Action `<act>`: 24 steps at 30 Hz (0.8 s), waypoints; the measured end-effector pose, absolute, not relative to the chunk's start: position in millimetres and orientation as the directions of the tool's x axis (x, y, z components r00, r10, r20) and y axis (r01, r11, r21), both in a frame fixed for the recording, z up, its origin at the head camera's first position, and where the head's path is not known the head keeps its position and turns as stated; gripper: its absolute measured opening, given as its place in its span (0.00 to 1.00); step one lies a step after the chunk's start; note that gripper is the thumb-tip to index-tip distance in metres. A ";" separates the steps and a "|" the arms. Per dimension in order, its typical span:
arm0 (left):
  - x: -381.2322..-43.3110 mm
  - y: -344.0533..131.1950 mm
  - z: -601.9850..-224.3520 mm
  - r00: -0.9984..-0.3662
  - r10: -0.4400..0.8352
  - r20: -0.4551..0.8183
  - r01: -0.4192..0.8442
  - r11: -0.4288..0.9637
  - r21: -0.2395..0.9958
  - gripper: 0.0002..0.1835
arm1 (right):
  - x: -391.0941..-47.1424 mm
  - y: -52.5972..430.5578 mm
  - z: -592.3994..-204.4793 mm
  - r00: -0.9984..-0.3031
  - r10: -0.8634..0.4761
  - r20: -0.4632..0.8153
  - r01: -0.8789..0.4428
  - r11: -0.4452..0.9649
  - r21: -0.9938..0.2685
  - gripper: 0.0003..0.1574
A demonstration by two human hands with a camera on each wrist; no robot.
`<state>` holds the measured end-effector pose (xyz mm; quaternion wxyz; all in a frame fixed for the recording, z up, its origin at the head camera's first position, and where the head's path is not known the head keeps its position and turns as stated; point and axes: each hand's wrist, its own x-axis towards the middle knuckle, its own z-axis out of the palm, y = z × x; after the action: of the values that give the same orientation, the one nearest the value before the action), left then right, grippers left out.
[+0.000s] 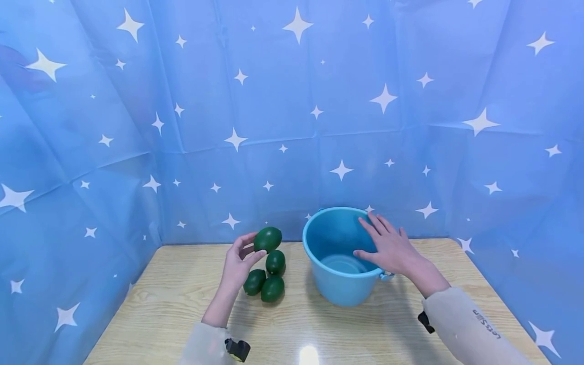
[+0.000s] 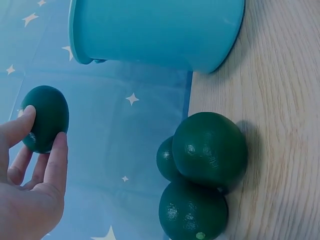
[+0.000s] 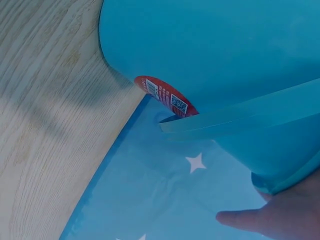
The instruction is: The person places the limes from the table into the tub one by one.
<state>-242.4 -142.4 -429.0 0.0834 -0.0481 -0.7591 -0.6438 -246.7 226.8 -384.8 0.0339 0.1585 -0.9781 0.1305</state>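
Note:
My left hand [image 1: 238,261] holds a dark green lime [image 1: 267,239] between thumb and fingers, raised above the tabletop. In the left wrist view, the thumb lies on one side of this lime [image 2: 46,119] and fingertips on the other. Several more limes [image 1: 272,288] sit clustered on the table beneath that hand; one shows a pale stem end in the left wrist view. To their right stands a light blue bucket [image 1: 342,286]. My right hand [image 1: 393,249] lies across its right rim, fingers spread and fairly straight over the opening.
A wooden table [image 1: 292,332] carries everything. Blue cloth [image 1: 274,101] with white stars hangs along the back and both sides. The bucket's handle [image 3: 240,116] hangs on its right side, near a red label [image 3: 167,96].

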 end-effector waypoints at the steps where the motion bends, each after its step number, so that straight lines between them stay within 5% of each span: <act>1: -241.8 -141.6 -428.5 -0.981 -0.032 0.191 0.183 0.168 0.969 0.27 | -246.7 226.7 -385.0 -0.948 -0.301 0.107 -0.319 0.916 -0.242 0.57; 24: -237.1 -129.6 -416.2 -0.973 0.010 0.229 0.229 0.134 0.964 0.28 | -246.4 224.9 -381.7 -0.946 -0.309 0.095 -0.323 0.919 -0.228 0.54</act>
<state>-237.1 -129.6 -416.2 0.0837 -0.0796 -0.7483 -0.6532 -246.4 224.9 -381.7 0.0285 0.1613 -0.9790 0.1213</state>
